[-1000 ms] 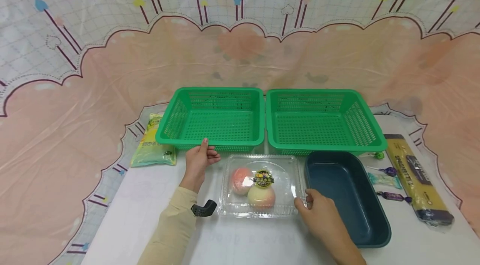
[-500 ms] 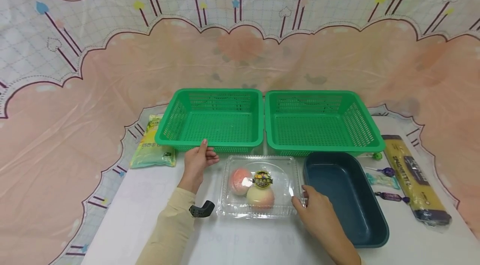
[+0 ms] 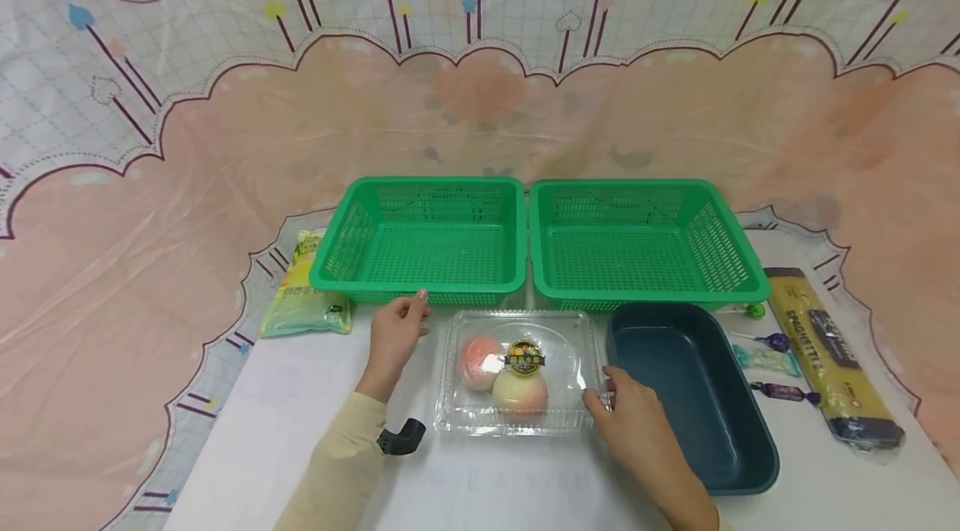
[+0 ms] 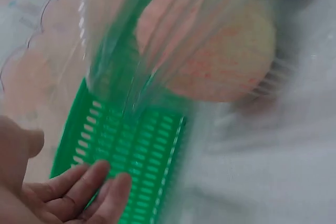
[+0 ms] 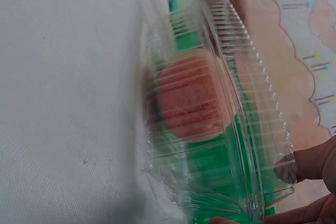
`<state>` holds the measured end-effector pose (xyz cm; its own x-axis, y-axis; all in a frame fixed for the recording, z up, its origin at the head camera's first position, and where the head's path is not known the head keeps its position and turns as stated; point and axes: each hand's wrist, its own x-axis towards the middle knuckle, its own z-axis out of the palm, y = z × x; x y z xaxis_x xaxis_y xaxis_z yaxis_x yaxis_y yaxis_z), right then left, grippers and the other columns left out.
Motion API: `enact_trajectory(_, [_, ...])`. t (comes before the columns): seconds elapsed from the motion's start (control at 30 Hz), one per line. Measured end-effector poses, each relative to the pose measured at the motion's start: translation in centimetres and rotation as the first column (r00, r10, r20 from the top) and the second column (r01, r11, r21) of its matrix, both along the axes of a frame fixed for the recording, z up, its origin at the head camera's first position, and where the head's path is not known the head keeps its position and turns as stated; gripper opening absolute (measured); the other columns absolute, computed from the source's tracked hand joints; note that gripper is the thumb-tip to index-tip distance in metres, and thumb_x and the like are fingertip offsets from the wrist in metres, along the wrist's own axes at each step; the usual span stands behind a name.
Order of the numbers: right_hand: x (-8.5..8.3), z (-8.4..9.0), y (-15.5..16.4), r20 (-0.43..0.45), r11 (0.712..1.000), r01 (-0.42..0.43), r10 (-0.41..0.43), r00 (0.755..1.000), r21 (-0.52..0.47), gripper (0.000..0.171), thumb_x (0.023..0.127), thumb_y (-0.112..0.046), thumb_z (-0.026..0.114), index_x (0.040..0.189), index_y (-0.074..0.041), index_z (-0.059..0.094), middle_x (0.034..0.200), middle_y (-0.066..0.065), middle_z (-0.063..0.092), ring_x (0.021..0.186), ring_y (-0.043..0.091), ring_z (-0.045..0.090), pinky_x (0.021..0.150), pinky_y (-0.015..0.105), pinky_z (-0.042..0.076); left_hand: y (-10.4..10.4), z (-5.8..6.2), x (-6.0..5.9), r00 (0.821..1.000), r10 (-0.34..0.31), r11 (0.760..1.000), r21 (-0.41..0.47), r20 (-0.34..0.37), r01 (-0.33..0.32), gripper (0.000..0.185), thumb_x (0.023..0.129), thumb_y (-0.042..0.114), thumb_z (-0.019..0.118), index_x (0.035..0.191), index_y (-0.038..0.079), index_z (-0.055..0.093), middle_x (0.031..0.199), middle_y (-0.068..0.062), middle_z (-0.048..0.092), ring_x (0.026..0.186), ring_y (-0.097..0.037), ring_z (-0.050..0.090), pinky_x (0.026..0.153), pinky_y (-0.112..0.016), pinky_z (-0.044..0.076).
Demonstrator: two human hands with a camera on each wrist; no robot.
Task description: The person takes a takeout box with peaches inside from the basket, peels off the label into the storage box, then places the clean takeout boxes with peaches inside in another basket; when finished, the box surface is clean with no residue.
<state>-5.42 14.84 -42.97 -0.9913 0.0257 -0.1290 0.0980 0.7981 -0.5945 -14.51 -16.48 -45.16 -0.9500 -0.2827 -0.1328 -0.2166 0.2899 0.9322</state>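
Two peaches sit inside a clear plastic clamshell box (image 3: 517, 373), which lies on the white table (image 3: 262, 431) between the two hands. The right hand (image 3: 633, 418) grips the box's right edge, thumb and fingertips (image 5: 294, 166) pinching the ribbed rim, as the right wrist view shows. The left hand (image 3: 397, 331) is just left of the box and apart from it, fingers loosely extended and slightly spread, their tips (image 4: 105, 182) at the near wall of the left green slotted plastic basket (image 3: 427, 239); whether they touch it I cannot tell. Beyond the right hand's fingers stands a second green slotted basket (image 3: 637, 243), and just to their right a dark blue oblong plastic tub (image 3: 697, 389). Left of the left hand lies a yellow-green packet (image 3: 303, 289); well right of the tub lie wrapped sweets (image 3: 768, 360) and a yellow spaghetti pack (image 3: 828, 352).
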Motion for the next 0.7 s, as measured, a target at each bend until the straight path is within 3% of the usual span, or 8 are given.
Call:
enact_trajectory(0.13, [0.0, 0.0, 0.1, -0.006, 1.0, 0.004, -0.004, 1.0, -0.004, 0.052, 0.098, -0.023, 0.068, 0.135, 0.013, 0.058, 0.116, 0.026, 0.073, 0.105, 0.041, 0.071, 0.088, 0.058, 0.059, 1.3, 0.5, 1.0, 0.993, -0.112, 0.964, -0.247, -0.037, 0.099, 0.057, 0.108, 0.042, 0.057, 0.139, -0.006, 0.06, 0.136, -0.028, 0.065, 0.122, -0.044, 0.066, 0.102, -0.056, 0.057])
enact_trajectory(0.27, [-0.1, 0.0, 0.1, -0.014, 1.0, 0.004, -0.004, 1.0, -0.002, 0.052, 0.098, -0.022, 0.068, 0.135, 0.014, 0.059, 0.115, 0.027, 0.073, 0.105, 0.041, 0.071, 0.088, 0.058, 0.059, 2.9, 0.6, 1.9, 0.979, -0.2, 0.919, -0.353, -0.032, 0.176, 0.067, 0.106, 0.039, 0.061, 0.149, -0.011, 0.046, 0.15, -0.033, 0.051, 0.136, -0.052, 0.053, 0.112, -0.064, 0.047])
enact_trajectory(0.37, [-0.2, 0.0, 0.0, -0.019, 1.0, 0.001, -0.001, 1.0, -0.001, 0.052, 0.099, -0.023, 0.068, 0.135, 0.013, 0.059, 0.115, 0.026, 0.073, 0.105, 0.041, 0.071, 0.088, 0.058, 0.059, 3.9, 0.3, 2.5, 0.974, -0.228, 0.902, -0.377, -0.001, 0.211, 0.074, 0.105, 0.037, 0.062, 0.154, -0.012, 0.037, 0.157, -0.036, 0.041, 0.145, -0.055, 0.041, 0.12, -0.067, 0.037])
enact_trajectory(0.53, [-0.3, -0.1, -0.1, -0.033, 1.0, -0.003, 0.003, 0.999, -0.007, 0.051, 0.099, -0.023, 0.067, 0.134, 0.014, 0.059, 0.115, 0.026, 0.074, 0.106, 0.042, 0.071, 0.089, 0.058, 0.059, 4.9, 0.0, 3.1, 0.971, -0.238, 0.916, -0.326, 0.025, 0.233, 0.08, 0.104, 0.032, 0.063, 0.158, -0.013, 0.027, 0.162, -0.036, 0.032, 0.151, -0.054, 0.031, 0.126, -0.065, 0.027])
enact_trajectory(0.7, [-0.2, -0.2, -0.2, -0.034, 1.0, 0.007, -0.007, 0.999, -0.01, 0.051, 0.099, -0.023, 0.066, 0.135, 0.014, 0.059, 0.115, 0.026, 0.073, 0.109, 0.043, 0.07, 0.09, 0.059, 0.058, 5.5, -0.2, 3.4, 0.968, -0.251, 0.92, -0.31, 0.005, 0.241, 0.079, 0.103, 0.024, 0.065, 0.157, -0.016, 0.024, 0.162, -0.039, 0.029, 0.151, -0.055, 0.031, 0.126, -0.064, 0.027])
